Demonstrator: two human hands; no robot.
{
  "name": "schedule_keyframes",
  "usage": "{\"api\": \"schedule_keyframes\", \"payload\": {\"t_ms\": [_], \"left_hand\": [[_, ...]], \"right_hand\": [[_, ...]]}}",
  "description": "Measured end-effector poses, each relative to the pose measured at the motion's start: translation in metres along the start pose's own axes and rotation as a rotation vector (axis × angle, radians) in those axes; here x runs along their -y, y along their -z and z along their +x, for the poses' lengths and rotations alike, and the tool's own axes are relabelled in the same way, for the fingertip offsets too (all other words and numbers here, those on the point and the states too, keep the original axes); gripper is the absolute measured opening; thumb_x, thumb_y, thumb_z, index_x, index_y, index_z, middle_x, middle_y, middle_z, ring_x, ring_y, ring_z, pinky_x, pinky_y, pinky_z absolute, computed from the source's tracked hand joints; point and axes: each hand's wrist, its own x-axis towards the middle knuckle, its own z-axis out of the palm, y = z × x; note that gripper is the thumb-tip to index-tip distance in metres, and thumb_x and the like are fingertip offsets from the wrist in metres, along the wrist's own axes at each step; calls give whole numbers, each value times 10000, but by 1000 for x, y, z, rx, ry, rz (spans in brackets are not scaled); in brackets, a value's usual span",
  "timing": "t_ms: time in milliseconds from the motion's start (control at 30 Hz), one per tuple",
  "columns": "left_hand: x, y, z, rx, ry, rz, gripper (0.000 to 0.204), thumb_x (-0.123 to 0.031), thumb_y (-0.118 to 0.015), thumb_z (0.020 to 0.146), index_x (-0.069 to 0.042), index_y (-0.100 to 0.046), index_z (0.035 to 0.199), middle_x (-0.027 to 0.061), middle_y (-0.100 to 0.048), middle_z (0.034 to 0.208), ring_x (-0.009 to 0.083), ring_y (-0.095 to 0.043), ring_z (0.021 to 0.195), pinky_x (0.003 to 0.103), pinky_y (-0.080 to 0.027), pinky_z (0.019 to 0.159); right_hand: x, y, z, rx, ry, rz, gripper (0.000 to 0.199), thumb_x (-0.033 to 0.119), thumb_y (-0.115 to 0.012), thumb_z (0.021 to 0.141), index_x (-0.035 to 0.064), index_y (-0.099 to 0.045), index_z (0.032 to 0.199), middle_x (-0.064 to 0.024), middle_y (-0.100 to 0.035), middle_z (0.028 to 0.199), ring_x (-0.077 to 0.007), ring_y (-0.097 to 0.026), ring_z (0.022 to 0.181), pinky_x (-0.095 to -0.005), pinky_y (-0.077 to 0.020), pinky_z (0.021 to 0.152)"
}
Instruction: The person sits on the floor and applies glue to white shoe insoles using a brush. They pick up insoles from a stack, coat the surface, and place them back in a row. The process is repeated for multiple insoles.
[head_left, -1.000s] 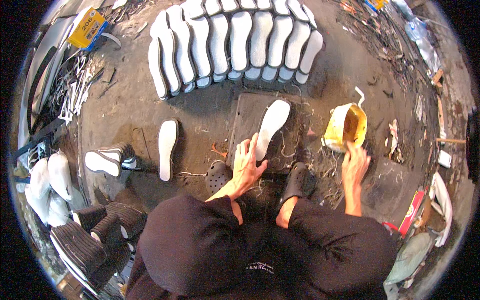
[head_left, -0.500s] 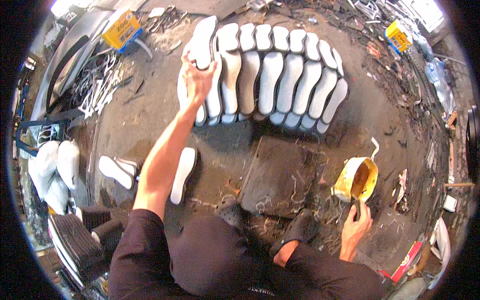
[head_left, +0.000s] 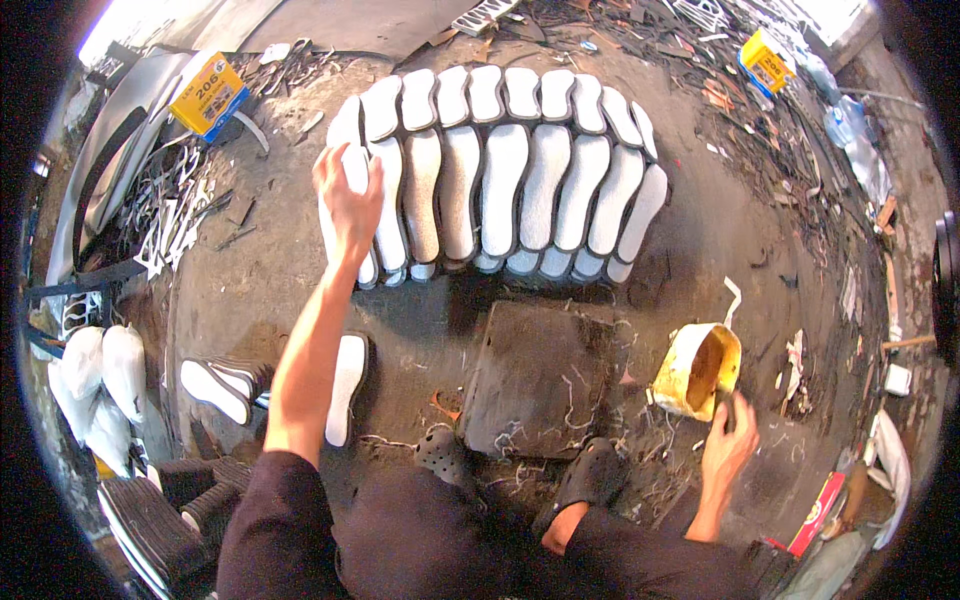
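Note:
My left hand [head_left: 347, 215] is at the left end of the laid-out soles, its thumb and fingers closed about the sides of a white-faced shoe sole [head_left: 356, 168]. Beside it, rows of similar soles [head_left: 505, 185] with dark edges overlap in a curved band on the ground. At the right, my right hand [head_left: 732, 435] is closed on a small dark object [head_left: 723, 402], mostly hidden by the fingers, at the mouth of a yellow-and-white container [head_left: 685, 370]. The container lies tilted, its inside stained brown.
A dark flat slab [head_left: 540, 375] lies before my feet. Loose soles [head_left: 347, 390] rest near my left forearm, with white bags [head_left: 105, 370] and stacked dark soles [head_left: 150, 515] farther left. Yellow-and-blue boxes [head_left: 208, 95] and scraps [head_left: 180, 220] line the edges.
The sole in my left hand has come down from above the rows to their left end. My right hand stays by the container. The whole view has shifted a little.

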Motion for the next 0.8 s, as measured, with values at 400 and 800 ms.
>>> {"api": "schedule_keyframes", "payload": {"t_ms": [400,800], "left_hand": [[68,255,-338,486,445,440,1016,-171,-897,791,-75,-424,1685,237,-586,1517,451,-525,1445,551,-413,1234],[-129,133,-317,540,98,-147,718,-204,-943,803,-120,-665,1459,191,-610,1368,404,-557,1309,518,-480,1129]], "right_hand": [[-99,-120,94,347,-30,178,381,248,-830,958,-41,-800,1203,-245,-809,963,-332,-780,856,-464,-608,851],[-29,-39,-47,566,-307,1155,531,318,-828,1020,-30,-715,1403,-76,-761,1270,-169,-688,1163,-338,-530,1079]]}}
